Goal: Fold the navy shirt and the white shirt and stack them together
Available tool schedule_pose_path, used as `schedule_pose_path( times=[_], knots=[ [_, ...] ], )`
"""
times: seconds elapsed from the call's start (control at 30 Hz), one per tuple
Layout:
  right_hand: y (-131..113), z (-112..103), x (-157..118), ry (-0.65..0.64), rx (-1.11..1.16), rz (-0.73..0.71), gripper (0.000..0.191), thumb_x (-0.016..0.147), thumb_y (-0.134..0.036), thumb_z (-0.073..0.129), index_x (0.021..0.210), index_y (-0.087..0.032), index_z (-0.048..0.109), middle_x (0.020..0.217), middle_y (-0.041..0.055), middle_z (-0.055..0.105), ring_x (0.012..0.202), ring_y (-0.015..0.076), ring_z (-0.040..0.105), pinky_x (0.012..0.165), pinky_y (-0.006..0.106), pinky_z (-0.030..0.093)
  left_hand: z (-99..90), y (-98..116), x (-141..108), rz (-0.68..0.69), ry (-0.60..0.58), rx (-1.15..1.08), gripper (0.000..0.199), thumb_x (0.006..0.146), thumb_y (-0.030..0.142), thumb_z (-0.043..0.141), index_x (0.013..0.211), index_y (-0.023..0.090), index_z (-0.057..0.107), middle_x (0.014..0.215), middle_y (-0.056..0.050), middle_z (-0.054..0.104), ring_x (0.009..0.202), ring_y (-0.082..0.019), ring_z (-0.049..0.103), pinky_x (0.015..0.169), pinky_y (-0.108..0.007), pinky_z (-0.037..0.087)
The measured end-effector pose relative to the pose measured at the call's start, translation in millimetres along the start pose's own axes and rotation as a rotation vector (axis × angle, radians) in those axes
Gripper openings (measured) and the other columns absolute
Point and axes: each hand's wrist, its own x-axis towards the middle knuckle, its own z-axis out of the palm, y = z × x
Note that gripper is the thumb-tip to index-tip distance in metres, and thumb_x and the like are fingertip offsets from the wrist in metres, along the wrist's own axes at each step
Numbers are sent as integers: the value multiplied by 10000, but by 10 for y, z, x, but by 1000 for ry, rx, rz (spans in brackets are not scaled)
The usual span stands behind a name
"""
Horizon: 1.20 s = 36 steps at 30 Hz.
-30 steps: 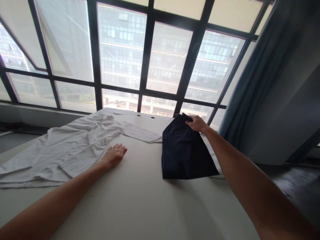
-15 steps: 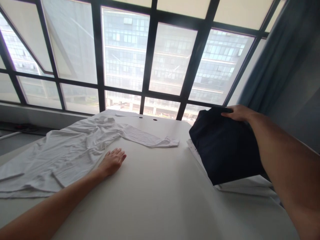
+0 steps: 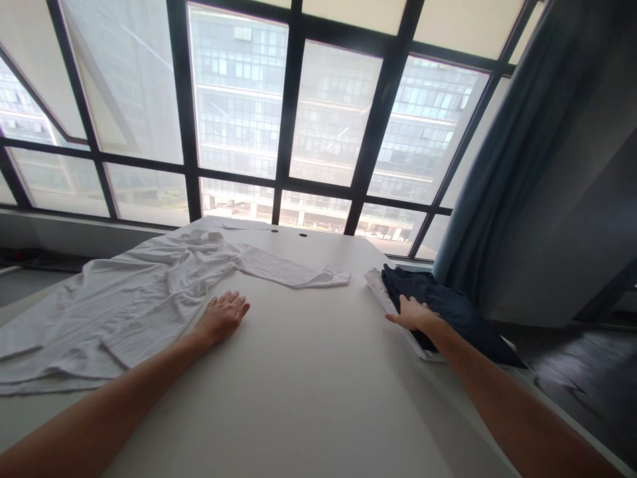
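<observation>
My left hand (image 3: pixel 223 317) lies flat on the white table (image 3: pixel 308 385), fingers stretched out, beside a spread white long-sleeved shirt (image 3: pixel 144 292). One sleeve of that shirt reaches right across the table. At the right side, my right hand (image 3: pixel 413 313) rests with fingers apart on a folded dark navy garment (image 3: pixel 462 318). Beneath the navy garment is folded white cloth (image 3: pixel 381 292), showing along its left edge. Neither hand grips anything.
Tall windows with dark frames (image 3: pixel 284 99) stand behind the table. A blue-grey curtain (image 3: pixel 492 172) hangs at the right, past the folded clothes. Two dark round holes (image 3: pixel 302 235) mark the table's far end.
The navy garment, held up by my right hand before, now lies flat on the white cloth. My right hand has let go and moved down and left. My left hand has stayed put.
</observation>
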Motion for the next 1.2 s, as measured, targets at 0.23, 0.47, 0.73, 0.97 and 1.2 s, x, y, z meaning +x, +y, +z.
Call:
schedule_pose_path(
  times=[0.23,0.47,0.73,0.97,1.2],
  knots=[
    [96,305,-308,74,-138,-33,640,1087,-451,335,1617,-114,212,1622,176,178,1456,396,209,1135,638,230,-63,37,-29,-13,-30,-8,461,1035,330,330,1411,175,548,1556,-175,427,1475,-317,334,1171,-552,276],
    [-654,318,-540,222,-132,-335,641,1071,-430,449,1576,-58,314,1598,187,246,1475,324,198,1195,514,178,-137,14,0,-15,-75,-48,462,1020,371,356,1394,191,558,1567,-150,421,1477,-276,341,1187,-498,260],
    [-1771,146,-273,152,58,-538,484,1034,-257,521,1495,-117,479,1630,137,175,1365,299,424,1115,360,370,-447,-301,-91,-129,108,25,449,957,316,478,1314,75,604,1470,-183,533,1342,-280,487,1148,-411,326],
    [-2160,75,149,114,98,-516,646,944,-63,509,1559,-228,403,1617,100,248,1342,293,462,1086,364,409,-384,-485,-96,-446,29,85,661,982,477,384,1475,38,420,1475,-281,478,1334,-400,465,1041,-565,397],
    [-2088,-33,382,44,113,-435,398,884,-99,633,1265,-195,696,1232,166,651,1124,324,635,963,437,505,-453,-361,-90,-370,53,91,444,955,356,451,1256,60,589,1304,-263,606,1192,-354,594,958,-449,478]
  ],
)
